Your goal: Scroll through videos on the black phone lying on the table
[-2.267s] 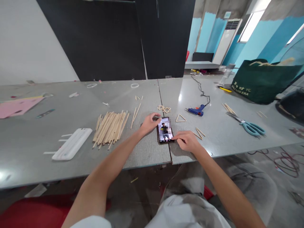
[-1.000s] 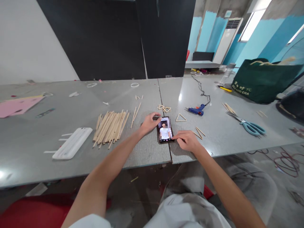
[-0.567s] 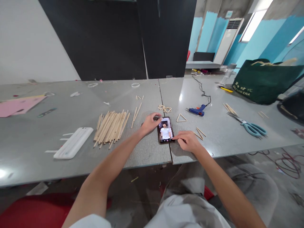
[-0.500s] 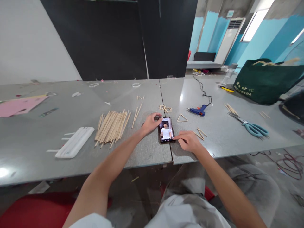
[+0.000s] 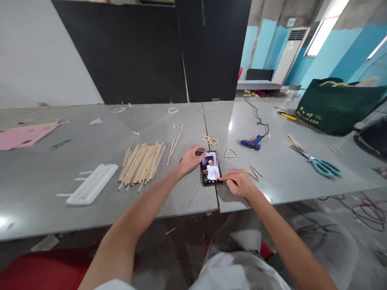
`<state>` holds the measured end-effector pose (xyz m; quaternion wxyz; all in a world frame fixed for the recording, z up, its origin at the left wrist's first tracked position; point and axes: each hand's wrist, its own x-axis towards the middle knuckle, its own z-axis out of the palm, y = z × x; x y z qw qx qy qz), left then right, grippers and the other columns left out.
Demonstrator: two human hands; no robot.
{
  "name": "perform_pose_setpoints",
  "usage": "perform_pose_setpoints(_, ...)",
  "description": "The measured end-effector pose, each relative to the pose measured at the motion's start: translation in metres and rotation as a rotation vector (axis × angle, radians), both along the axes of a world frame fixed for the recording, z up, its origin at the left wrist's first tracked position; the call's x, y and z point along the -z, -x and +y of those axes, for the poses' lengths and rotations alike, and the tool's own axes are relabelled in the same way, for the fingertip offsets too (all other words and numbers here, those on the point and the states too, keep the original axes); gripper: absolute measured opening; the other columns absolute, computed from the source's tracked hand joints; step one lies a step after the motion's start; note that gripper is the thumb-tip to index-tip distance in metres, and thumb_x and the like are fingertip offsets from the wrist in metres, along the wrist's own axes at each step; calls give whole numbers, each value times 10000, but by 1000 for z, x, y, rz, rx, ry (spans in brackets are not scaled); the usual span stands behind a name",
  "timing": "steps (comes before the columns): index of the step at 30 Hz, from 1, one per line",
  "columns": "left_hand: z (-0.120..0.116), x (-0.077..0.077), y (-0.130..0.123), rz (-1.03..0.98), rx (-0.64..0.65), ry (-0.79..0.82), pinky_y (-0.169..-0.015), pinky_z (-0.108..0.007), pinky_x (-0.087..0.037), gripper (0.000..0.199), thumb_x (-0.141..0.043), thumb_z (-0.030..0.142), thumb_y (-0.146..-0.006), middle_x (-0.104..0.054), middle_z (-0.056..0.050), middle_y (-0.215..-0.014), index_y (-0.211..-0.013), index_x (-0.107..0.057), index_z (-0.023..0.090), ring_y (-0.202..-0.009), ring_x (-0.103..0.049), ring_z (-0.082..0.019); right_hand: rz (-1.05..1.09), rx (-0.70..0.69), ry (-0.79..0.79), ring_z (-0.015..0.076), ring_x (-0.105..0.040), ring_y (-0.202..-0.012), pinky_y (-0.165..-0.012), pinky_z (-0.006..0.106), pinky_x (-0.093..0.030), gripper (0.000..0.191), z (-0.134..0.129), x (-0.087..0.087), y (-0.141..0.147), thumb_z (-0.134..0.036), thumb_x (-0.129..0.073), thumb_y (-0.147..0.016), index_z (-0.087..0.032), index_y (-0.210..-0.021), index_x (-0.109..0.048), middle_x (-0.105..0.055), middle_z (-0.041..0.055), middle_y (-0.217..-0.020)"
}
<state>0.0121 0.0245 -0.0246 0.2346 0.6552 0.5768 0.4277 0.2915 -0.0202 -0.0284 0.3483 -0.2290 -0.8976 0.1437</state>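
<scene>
A phone (image 5: 211, 169) with a lit screen showing a person in a white shirt lies flat across the table seam. My left hand (image 5: 192, 158) rests at its upper left edge, fingers closed around the corner. At its lower right, my right hand (image 5: 239, 181) points with the index finger touching the screen's corner, the other fingers curled and nothing held. Beyond the phone are small star-shaped stick pieces (image 5: 211, 140). To the right lie a stick triangle (image 5: 231, 152) and a few loose sticks (image 5: 254, 173).
Left of my left hand lies a pile of sticks (image 5: 141, 166) beside a white case (image 5: 93, 184). A blue glue gun (image 5: 252, 142), teal-handled scissors (image 5: 323, 166), a yellow cutter (image 5: 287, 115) and a green bag (image 5: 338, 105) are on the right.
The view has shifted slightly. Both hands stay at the phone, and the picture on its screen has changed a little.
</scene>
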Motion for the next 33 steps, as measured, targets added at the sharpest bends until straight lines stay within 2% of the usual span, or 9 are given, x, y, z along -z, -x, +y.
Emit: perform_pose_setpoints(33,-1,-2,-1,38,-5,-11,-1098,-436,-545,178,-679,283,-905,-769,-83,-1184,-1060,-732,212,-1158,-704,-263,8,-4,8,143,-600,-592,-613,260,-445,365,-1,-3,0,-65,-512,-888,-205,-933,-847,-733,33,-738)
